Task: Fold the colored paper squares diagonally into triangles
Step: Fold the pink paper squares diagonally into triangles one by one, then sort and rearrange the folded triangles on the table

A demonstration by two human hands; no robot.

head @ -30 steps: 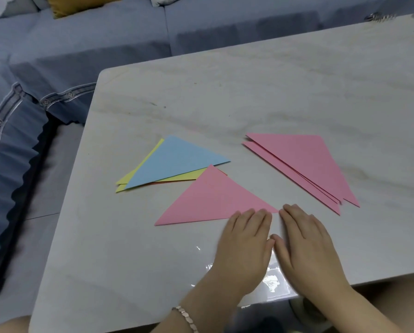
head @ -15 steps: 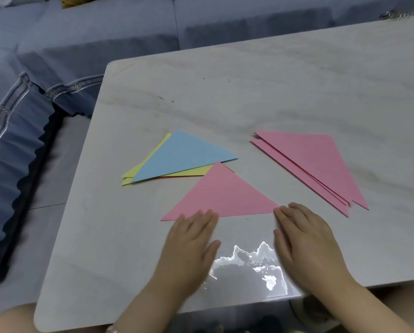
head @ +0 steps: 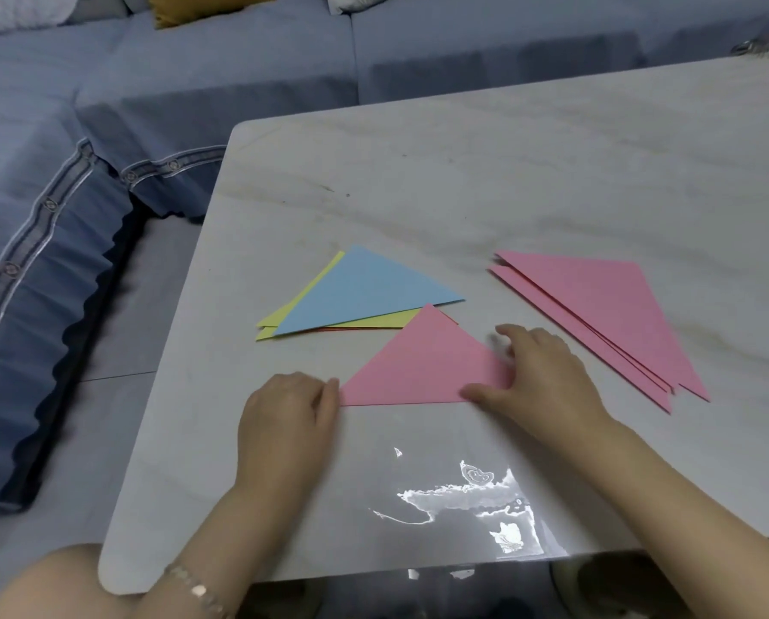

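A pink paper triangle (head: 418,364) lies flat on the marble table (head: 463,172), near the front middle. My left hand (head: 284,413) touches its left corner with the fingertips. My right hand (head: 543,373) lies over its right corner and hides it; the thumb rests on the bottom edge and the fingers are spread and blurred. To the left behind it sits a pile with a blue triangle (head: 364,292) on yellow triangles (head: 302,297). A stack of pink triangles (head: 606,306) lies at the right.
A blue sofa (head: 105,127) runs along the table's far and left sides. The table's rounded left corner and front edge are close to my arms. A metal object (head: 753,46) sits at the far right edge. Glare shines on the tabletop near me.
My left hand slid left along the triangle's bottom edge to its left corner. My right hand moved up onto the right corner. The triangle stayed flat.
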